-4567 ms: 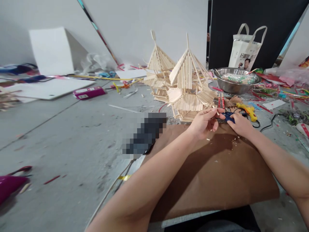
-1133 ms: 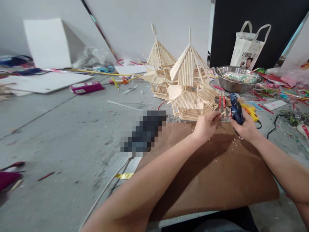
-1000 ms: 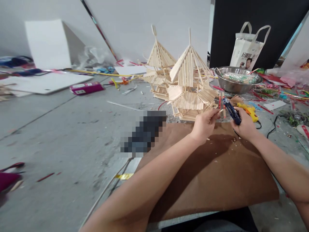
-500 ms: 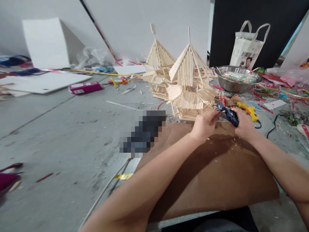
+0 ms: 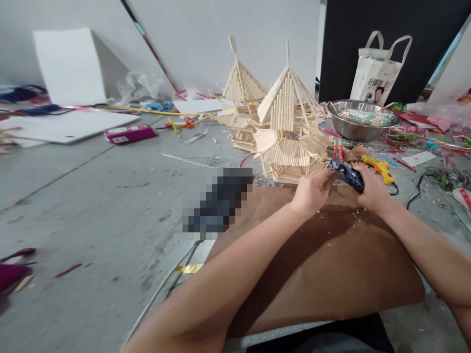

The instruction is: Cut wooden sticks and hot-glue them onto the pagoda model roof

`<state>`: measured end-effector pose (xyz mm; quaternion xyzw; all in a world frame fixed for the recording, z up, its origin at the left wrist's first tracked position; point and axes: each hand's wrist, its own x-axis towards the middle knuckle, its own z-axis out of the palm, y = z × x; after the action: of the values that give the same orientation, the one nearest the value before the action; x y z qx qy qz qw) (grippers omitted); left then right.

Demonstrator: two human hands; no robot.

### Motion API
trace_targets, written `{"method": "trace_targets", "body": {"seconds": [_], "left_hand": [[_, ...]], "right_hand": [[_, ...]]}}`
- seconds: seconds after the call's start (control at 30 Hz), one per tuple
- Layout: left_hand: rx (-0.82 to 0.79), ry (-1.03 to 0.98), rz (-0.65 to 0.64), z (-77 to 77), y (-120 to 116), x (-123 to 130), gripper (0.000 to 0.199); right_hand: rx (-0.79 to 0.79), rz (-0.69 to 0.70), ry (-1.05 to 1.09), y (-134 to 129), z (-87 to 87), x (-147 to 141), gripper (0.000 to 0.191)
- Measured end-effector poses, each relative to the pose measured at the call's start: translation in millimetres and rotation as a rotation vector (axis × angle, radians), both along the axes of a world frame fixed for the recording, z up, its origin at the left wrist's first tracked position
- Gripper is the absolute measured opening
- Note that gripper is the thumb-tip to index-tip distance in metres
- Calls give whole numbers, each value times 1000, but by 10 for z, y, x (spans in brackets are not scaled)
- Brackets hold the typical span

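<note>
My right hand (image 5: 372,190) is wrapped round a dark blue pliers-like cutter (image 5: 351,178), its jaws turned left. Close against those jaws, the fingers of my left hand (image 5: 312,192) are pinched together; what they hold is mostly hidden. Both hands are above a brown board (image 5: 331,279) scattered with pale chips. Just behind my left hand stands a model pavilion of thin wooden sticks (image 5: 287,149) with a pointed roof. A second stick pavilion (image 5: 243,86) is behind it to the left.
A yellow glue gun (image 5: 380,169) lies right of the cutter. Behind it are a metal bowl (image 5: 362,128) of wrapped sticks and a white bag (image 5: 377,78). A pixelated dark object (image 5: 221,201) lies left of the board. A purple pack (image 5: 130,134) is farther left on the floor.
Both hands and the cutter stay in almost the same place. A small pale bit just below my left hand no longer shows there.
</note>
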<state>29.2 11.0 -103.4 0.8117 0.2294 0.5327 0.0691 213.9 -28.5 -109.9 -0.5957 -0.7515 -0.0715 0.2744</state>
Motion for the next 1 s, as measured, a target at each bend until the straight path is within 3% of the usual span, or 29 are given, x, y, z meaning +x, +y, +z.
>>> {"method": "trace_targets", "body": {"seconds": [0.33, 0.67, 0.73, 0.83, 1.0], "left_hand": [[-57, 40, 9, 6, -47, 21, 22], [-187, -11, -2, 1, -69, 57, 22], [-223, -76, -25, 86, -62, 38, 20], [-316, -197, -20, 331, -14, -84, 19], [-430, -456, 115, 770, 178, -495, 17]], "right_hand": [[-100, -104, -54, -22, 63, -32, 32], [-40, -193, -23, 9, 16, -46, 25], [-22, -235, -4, 32, -2, -9, 27], [8, -286, 4, 70, -57, 67, 31], [91, -236, -1, 105, -163, 153, 35]]}}
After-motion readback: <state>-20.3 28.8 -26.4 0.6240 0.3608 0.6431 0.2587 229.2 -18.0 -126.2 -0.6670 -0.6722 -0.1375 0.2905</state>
